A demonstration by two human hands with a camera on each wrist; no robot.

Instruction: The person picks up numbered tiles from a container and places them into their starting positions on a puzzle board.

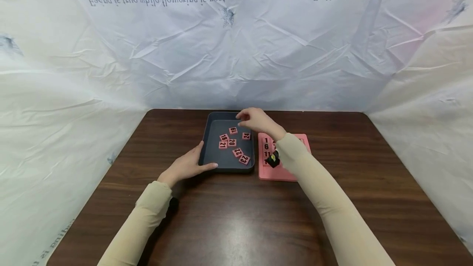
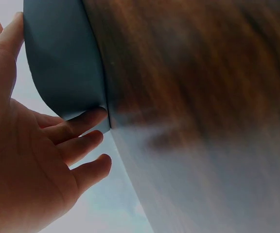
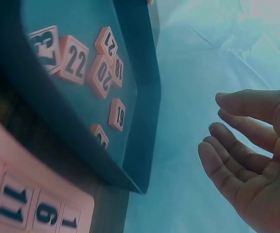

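Observation:
My left hand [image 1: 186, 165] rests against the near left corner of a dark blue-grey tray [image 1: 225, 170]. Its thumb lies at the front rim and its straight fingers touch the left side wall [image 2: 62, 58]. Several pink number tiles lie loose in the tray, among them 19 [image 1: 233, 130], 24 [image 1: 246, 136] and 22 [image 3: 74, 59]. Over the tray's far right corner hovers my right hand [image 1: 258, 121], fingers loosely bent, with nothing between thumb and fingertips in the right wrist view.
Just right of the tray lies a pink number board [image 1: 277, 173] bearing tiles such as 1, 6 and 11; my right forearm hides part of it. Both stand on a dark wooden table [image 1: 236, 225]. A white printed sheet [image 1: 236, 52] hangs behind and at the sides.

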